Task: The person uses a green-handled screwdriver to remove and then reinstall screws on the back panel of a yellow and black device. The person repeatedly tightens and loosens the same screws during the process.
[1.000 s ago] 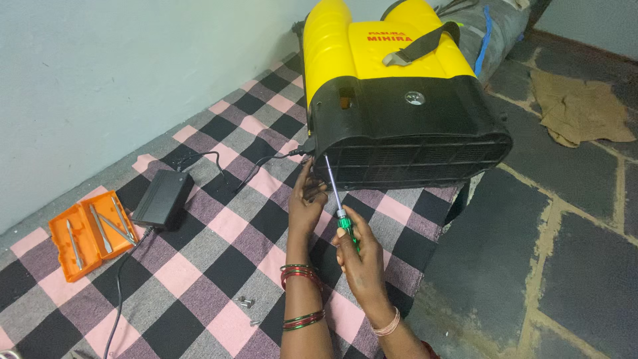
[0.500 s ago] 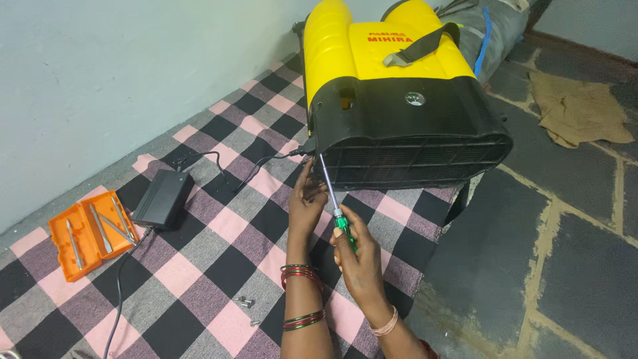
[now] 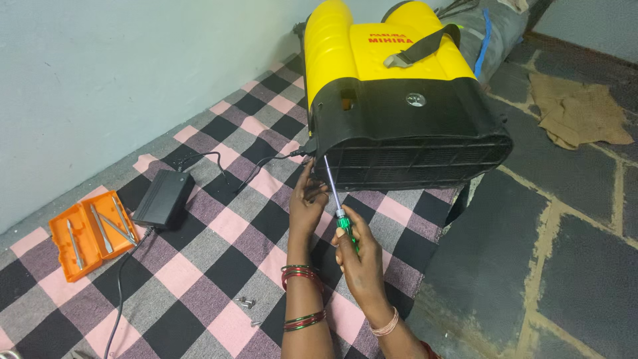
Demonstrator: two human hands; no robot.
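Observation:
A yellow and black backpack sprayer tank [image 3: 392, 100] lies on its side on a checked cloth. My right hand [image 3: 359, 256] grips the green handle of a long screwdriver [image 3: 335, 196]; its tip touches the lower left corner of the tank's black grid base. My left hand [image 3: 307, 203] rests beside that corner, fingers close to the screwdriver shaft and near a black cable plugged into the tank.
A black power adapter [image 3: 163, 198] with its cable lies to the left, next to an open orange case of screwdriver bits [image 3: 90, 233]. Several small screws [image 3: 247, 303] lie on the pink, black and grey cloth [image 3: 219, 252]. Stone floor and brown sacking [image 3: 575, 110] are on the right.
The screwdriver and both hands have stayed at the tank's corner, shifting only slightly.

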